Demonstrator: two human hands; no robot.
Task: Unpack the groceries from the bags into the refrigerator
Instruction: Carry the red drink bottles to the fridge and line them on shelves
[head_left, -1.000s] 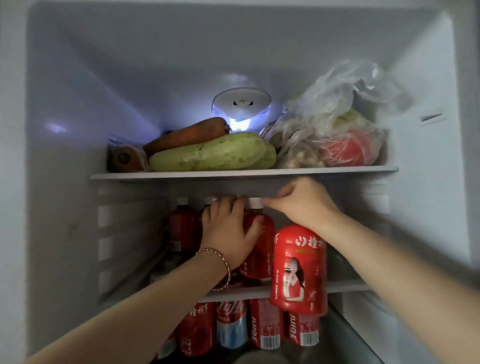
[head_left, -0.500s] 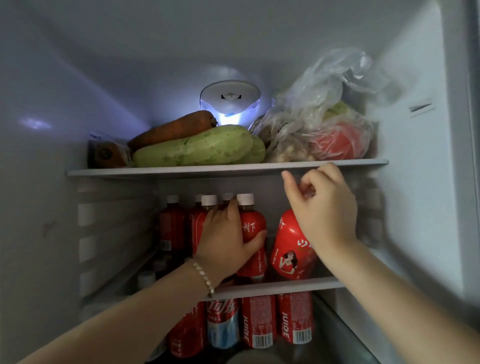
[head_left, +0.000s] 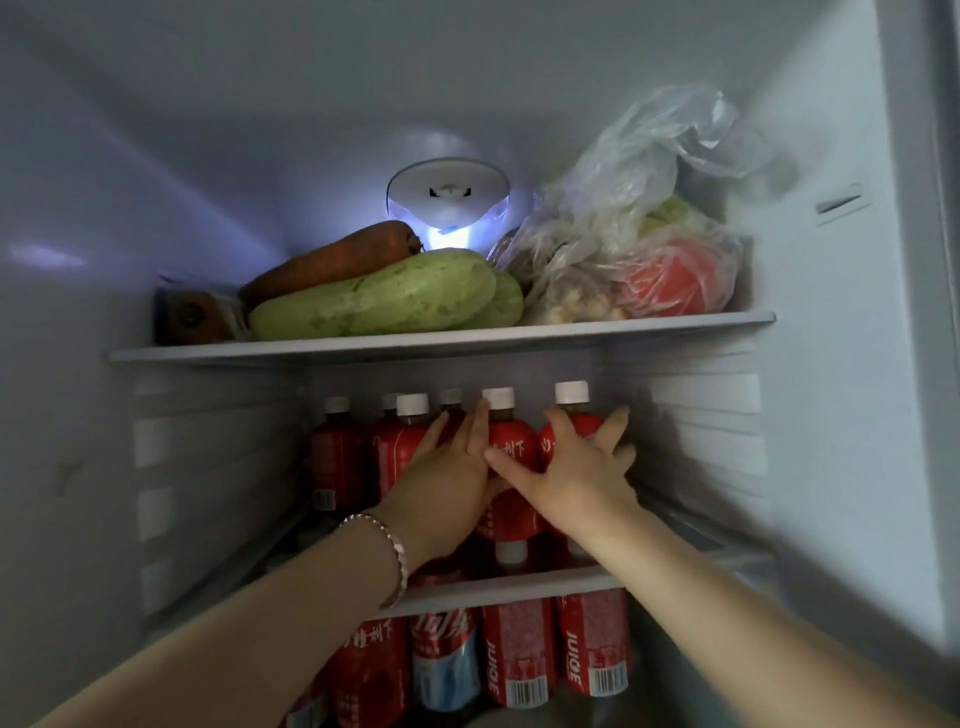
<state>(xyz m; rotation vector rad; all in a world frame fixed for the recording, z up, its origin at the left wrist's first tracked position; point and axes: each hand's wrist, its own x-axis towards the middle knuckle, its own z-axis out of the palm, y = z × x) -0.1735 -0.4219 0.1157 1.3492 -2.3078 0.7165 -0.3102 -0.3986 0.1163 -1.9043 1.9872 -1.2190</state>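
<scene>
Left hand flat, fingers straight, nearly together, reaching forward and up. Right hand just beside it, same height, fingers splayed wide, palm facing away.

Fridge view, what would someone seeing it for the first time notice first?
Both hands stand out at the middle shelf: the left hand and right hand press against a row of red bottles with white caps. On the top shelf, a pale green squash and a carrot lie left, a plastic bag of produce right, with the lamp glowing behind.
</scene>
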